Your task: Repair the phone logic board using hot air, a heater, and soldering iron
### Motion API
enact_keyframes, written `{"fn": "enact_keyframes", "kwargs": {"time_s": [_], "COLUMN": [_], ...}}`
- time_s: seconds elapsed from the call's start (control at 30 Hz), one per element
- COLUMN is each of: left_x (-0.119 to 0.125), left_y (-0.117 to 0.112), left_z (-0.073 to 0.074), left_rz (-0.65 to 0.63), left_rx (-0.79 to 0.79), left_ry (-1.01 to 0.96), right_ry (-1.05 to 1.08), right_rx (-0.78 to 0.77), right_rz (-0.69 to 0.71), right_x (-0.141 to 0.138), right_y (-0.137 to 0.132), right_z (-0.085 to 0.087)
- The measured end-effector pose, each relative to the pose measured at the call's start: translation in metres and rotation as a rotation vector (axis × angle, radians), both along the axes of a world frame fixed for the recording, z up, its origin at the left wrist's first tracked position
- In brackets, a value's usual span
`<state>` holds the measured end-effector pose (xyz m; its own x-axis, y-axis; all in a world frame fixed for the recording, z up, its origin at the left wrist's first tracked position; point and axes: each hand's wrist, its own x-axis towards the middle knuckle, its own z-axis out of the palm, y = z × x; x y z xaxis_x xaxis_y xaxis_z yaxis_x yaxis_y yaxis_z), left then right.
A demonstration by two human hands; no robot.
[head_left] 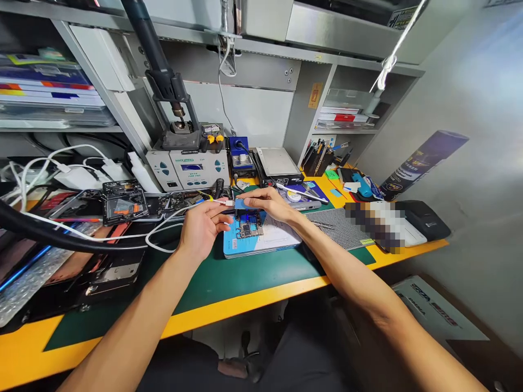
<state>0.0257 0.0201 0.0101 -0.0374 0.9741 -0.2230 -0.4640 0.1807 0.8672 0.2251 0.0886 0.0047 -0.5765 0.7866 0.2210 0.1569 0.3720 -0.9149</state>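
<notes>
Yellow-topped workbench crosses the frame from lower left to right of centre. Flat green mat covers its middle. On the mat: blue-and-white rectangular booklet, mid-frame; dark flat device parts, left. Grey perforated sheet, centre right; black rounded case, right.

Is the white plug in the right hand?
No, the left hand holds the white plug, while the right hand pinches a small blue piece beside it.
</notes>
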Motion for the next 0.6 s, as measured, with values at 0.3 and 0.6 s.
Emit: {"fn": "enact_keyframes", "kwargs": {"time_s": [0.3, 0.6], "left_x": [0.0012, -0.0001], "left_y": [-0.0023, -0.0046], "left_z": [0.0001, 0.0013], "left_rz": [-0.007, -0.032], "left_rx": [0.001, 0.008], "left_ry": [0.008, -0.009], "right_ry": [0.04, 0.036], "right_rx": [-0.038, -0.012], "right_rz": [-0.03, -0.029], "right_x": [0.0, 0.0006], "right_y": [-0.0062, -0.0048], "right_z": [0.0009, 0.0007]}}
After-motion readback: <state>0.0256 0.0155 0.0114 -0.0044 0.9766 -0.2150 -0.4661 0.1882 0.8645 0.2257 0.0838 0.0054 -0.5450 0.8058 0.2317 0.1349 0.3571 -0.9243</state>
